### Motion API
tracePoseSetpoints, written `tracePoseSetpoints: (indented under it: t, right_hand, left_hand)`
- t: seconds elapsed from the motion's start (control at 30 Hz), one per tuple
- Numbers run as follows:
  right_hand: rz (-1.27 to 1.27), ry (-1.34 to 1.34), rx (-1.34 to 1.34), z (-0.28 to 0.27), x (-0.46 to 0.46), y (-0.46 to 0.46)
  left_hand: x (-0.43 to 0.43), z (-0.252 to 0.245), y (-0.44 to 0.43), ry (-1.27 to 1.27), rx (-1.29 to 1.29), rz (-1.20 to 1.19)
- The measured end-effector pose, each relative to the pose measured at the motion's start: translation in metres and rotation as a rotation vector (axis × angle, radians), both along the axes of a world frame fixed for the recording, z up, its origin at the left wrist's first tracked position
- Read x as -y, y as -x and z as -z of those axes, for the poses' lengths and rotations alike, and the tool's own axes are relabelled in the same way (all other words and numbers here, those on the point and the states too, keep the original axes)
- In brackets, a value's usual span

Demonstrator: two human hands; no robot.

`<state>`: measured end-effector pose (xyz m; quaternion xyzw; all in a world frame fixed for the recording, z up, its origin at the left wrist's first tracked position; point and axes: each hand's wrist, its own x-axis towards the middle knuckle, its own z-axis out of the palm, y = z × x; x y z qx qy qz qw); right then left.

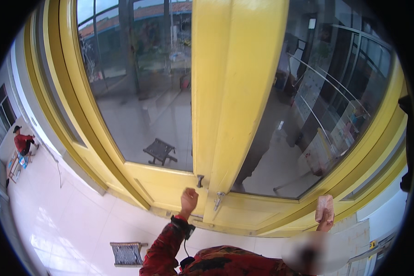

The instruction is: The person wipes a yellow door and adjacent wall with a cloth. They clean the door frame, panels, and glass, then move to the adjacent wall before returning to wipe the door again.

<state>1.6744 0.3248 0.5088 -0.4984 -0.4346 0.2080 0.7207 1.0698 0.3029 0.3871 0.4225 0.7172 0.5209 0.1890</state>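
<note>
Before me stands a yellow double door (pixel 224 103) with large glass panes. My left hand (pixel 189 199), its fingers curled, is raised just below the dark pull handle (pixel 200 180) on the left leaf; a gap shows between them, and I see nothing held in it. A metal lever handle (pixel 218 201) sits on the right leaf, to the right of that hand. Out to the right, my right hand (pixel 326 223) grips a flat, pinkish-brown block-like object (pixel 324 208), whose kind I cannot tell. Part of my right arm is blurred.
A folding stool (pixel 127 254) stands on the tiled floor at the lower left. Further left a person (pixel 22 141) in red sits low beside a small wooden table (pixel 12 165). A cable (pixel 59 172) lies near the wall. The door's raised threshold crosses the floor ahead.
</note>
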Motion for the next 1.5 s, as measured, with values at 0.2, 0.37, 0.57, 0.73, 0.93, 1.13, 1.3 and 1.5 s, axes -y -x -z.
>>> tracePoseSetpoints:
  t: [0.2,0.37,0.57,0.73,0.93,1.13,1.3,1.5]
  right_hand:
    - [0.027,0.305,-0.361,-0.016,-0.001,0.022]
    - [-0.063,0.308,-0.570,-0.025,0.013,0.033]
    - [-0.147,0.303,-0.642,-0.025,0.032,0.039]
    - [-0.069,0.342,-0.720,-0.024,0.039,0.048]
    - [-0.309,0.250,-0.734,-0.004,0.041,0.044]
    - [-0.102,0.047,-0.565,-0.027,0.029,0.048]
    - [0.357,-0.121,-0.010,-0.112,0.022,0.063]
    - [0.788,-0.143,0.660,-0.183,0.007,0.081]
  left_hand:
    - [-0.040,-0.013,0.021,-0.073,0.042,-0.066]
    - [-0.067,0.000,0.010,-0.004,0.150,0.160]
    - [-0.063,0.000,0.003,0.030,0.111,0.100]
    - [-0.047,-0.004,0.008,0.122,0.072,0.144]
    - [-0.037,0.003,-0.002,-0.041,0.218,0.303]
    - [-0.067,0.031,0.006,-0.079,0.325,0.282]
    - [-0.063,0.058,0.023,-0.230,0.444,0.279]
    - [-0.042,0.064,0.054,-0.184,0.468,0.230]
